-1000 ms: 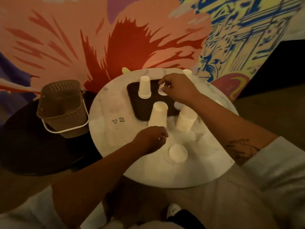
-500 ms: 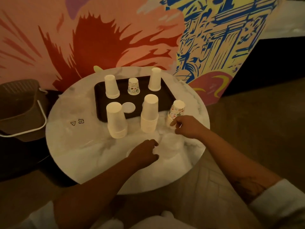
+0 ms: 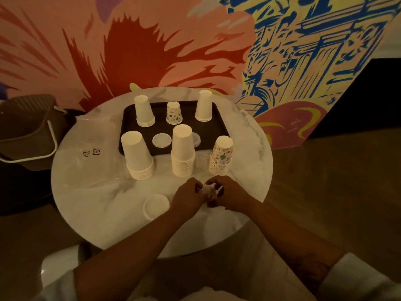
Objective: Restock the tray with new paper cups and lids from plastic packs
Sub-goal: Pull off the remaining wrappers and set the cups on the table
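Note:
A dark tray [image 3: 219, 124] lies at the back of the round marble table [image 3: 91, 192]. On it stand two white cup stacks [image 3: 143, 111] [image 3: 204, 106], one printed cup [image 3: 174, 113] and a clear lid [image 3: 161, 140]. In front of the tray stand two taller white stacks [image 3: 137, 156] [image 3: 183, 152] and a printed cup stack [image 3: 221, 156]. A stack of white lids [image 3: 155, 206] lies near the front. My left hand [image 3: 188, 197] and my right hand [image 3: 227, 192] meet at the table's front and together pinch a small clear plastic item [image 3: 208, 191]; I cannot make out what it is.
A brown basket with a white handle [image 3: 28, 129] sits left of the table on a dark surface. A painted wall rises right behind the table. Crumpled clear plastic [image 3: 102, 135] lies on the left part of the tabletop. Wooden floor extends to the right.
The view swung and pulled back. My right hand left the tray, passed the printed stack and joined my left hand at the table's front, where both now hold a clear item.

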